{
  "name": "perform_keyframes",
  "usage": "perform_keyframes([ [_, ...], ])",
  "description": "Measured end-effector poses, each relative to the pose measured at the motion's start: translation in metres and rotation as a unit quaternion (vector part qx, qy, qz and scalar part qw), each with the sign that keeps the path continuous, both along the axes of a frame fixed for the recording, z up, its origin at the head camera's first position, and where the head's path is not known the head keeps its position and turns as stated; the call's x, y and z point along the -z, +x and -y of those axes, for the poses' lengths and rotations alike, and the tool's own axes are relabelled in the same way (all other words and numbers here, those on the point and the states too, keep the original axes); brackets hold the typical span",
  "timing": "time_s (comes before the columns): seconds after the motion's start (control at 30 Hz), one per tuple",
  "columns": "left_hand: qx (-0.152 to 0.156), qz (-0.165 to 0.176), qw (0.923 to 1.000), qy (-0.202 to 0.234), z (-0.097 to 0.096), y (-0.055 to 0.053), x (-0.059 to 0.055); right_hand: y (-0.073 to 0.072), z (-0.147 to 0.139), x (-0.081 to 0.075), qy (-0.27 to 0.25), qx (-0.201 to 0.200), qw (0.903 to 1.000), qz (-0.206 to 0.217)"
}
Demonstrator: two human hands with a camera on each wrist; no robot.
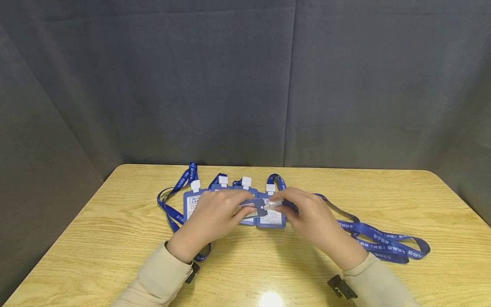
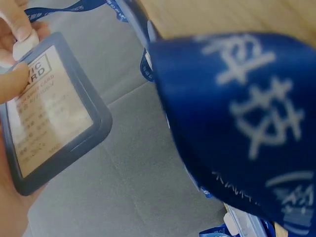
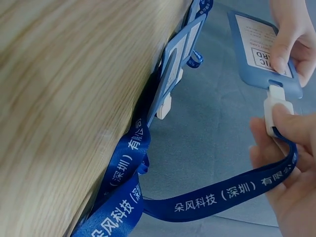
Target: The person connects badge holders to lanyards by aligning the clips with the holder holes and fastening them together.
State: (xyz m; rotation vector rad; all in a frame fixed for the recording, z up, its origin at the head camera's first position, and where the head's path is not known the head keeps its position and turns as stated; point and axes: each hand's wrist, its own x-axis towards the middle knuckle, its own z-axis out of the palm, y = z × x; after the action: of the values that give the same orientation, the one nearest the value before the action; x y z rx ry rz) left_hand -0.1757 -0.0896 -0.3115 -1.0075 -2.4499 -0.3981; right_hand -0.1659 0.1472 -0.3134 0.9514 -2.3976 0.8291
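A blue-framed badge holder (image 3: 243, 43) with a printed card in it is held up above the table between both hands. My left hand (image 1: 218, 213) grips the holder by its sides, thumb across the card's face in the left wrist view. My right hand (image 1: 307, 211) pinches the white clip (image 3: 270, 111) of a blue lanyard (image 3: 217, 195). The clip's narrow white end meets the slot at the holder's top edge. From the clip, the printed lanyard ribbon runs over the right fingers and down toward the table.
Several similar badge holders (image 1: 271, 219) lie in a row on the wooden table (image 1: 96, 238), partly hidden behind my hands. White clips (image 1: 195, 186) top them. One lanyard loops at left (image 1: 168, 209), and a folded lanyard (image 1: 387, 245) lies at right. A grey curtain (image 1: 215, 85) stands behind.
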Motion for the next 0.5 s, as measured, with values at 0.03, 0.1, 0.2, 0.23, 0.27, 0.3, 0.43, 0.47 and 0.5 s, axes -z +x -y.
perform_keyframes([
  [0.03, 0.005, -0.01, 0.9999, 0.006, -0.0005, 0.0001, 0.0009, 0.0, 0.0001, 0.0001, -0.002, -0.001, 1.0, -0.003],
  [0.1, 0.015, -0.029, 0.9993, 0.019, -0.0016, 0.0001, 0.0028, 0.0002, 0.0006, 0.0, -0.007, 0.0, 0.9999, -0.008],
  [0.2, 0.031, -0.051, 0.9974, 0.041, -0.0028, 0.0, 0.0044, -0.0001, 0.0014, -0.0006, -0.017, 0.0, 0.9997, -0.018],
  [0.23, 0.036, -0.056, 0.9967, 0.047, -0.003, 0.0001, 0.0046, -0.0001, 0.0016, -0.0004, -0.021, 0.0, 0.9995, -0.022],
  [0.27, 0.041, -0.059, 0.9961, 0.052, -0.0031, 0.0003, 0.0047, 0.0001, 0.0019, 0.0, -0.026, -0.001, 0.9993, -0.027],
  [0.3, 0.044, -0.061, 0.9956, 0.056, -0.0032, 0.0004, 0.0048, 0.0002, 0.0022, 0.0005, -0.031, -0.003, 0.999, -0.033],
  [0.43, 0.05, -0.063, 0.9947, 0.064, -0.0031, 0.002, 0.0046, 0.0011, 0.0035, 0.0035, -0.05, -0.013, 0.9971, -0.055],
  [0.47, 0.05, -0.063, 0.9946, 0.066, -0.0031, 0.0024, 0.0044, 0.0013, 0.0038, 0.0041, -0.053, -0.015, 0.9968, -0.059],
  [0.5, 0.05, -0.064, 0.9944, 0.067, -0.0031, 0.0028, 0.0042, 0.0014, 0.004, 0.0045, -0.055, -0.017, 0.9964, -0.063],
])
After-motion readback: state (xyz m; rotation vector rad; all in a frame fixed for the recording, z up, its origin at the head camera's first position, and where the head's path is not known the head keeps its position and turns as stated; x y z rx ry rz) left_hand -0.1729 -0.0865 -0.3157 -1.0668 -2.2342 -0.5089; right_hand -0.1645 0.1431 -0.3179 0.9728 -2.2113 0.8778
